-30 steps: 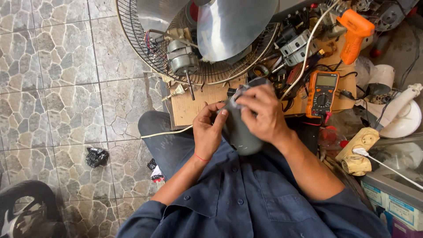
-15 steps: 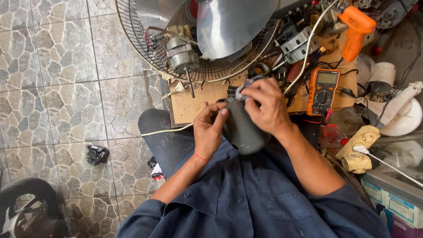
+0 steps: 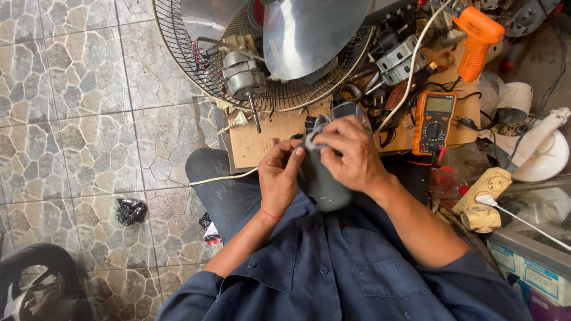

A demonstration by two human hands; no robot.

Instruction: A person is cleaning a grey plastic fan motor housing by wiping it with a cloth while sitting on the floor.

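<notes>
Our right hand (image 3: 351, 156) has slid back from the far end of the grey housing (image 3: 324, 184) and now lies over its upper middle, fingers pinching a pale scrap (image 3: 315, 132) at its top; our left hand (image 3: 278, 178) has shifted slightly, fingertips pressed to the housing's left side near that scrap; the housing's dark far end (image 3: 348, 109), covered a second ago, now shows beyond our knuckles.
</notes>
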